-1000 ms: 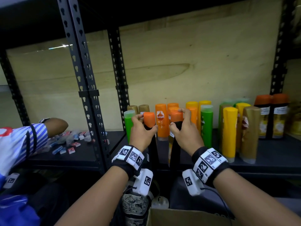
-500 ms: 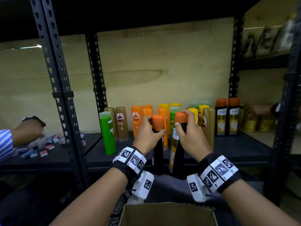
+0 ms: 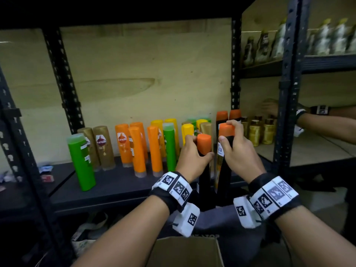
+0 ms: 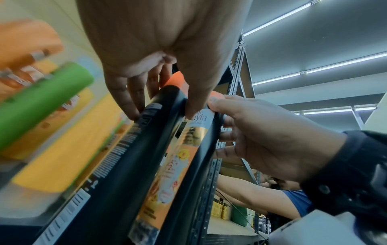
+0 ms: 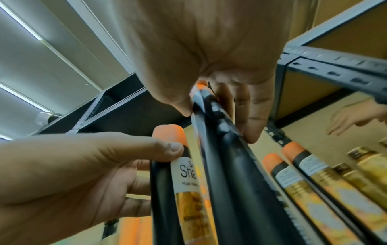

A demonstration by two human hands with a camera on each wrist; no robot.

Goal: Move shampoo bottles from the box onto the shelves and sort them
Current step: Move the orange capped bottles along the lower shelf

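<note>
Head view dim, corners vignetted to near black, straight black perforated metal shelf uprights (image 3: 63,81) bowed by wide lens. Pale pouches on upper right shelf (image 3: 327,38) smeared by motion blur. Wrist views brighter, lit by long white ceiling light tubes (image 4: 326,69); round green plastic bottle (image 4: 39,101) at left edge blurred, stretched.

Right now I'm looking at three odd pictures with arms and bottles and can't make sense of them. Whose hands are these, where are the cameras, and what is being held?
No machine: a person wearing cameras. The wide picture comes from the head; the other two look up from each wrist. The left hand grips one tall black shampoo bottle with an orange cap, and the right hand grips a matching second bottle. Behind them, green, gold, orange and yellow bottles stand on the dark metal shelf. A cardboard box sits below. Another person's arm reaches in at right.
</note>
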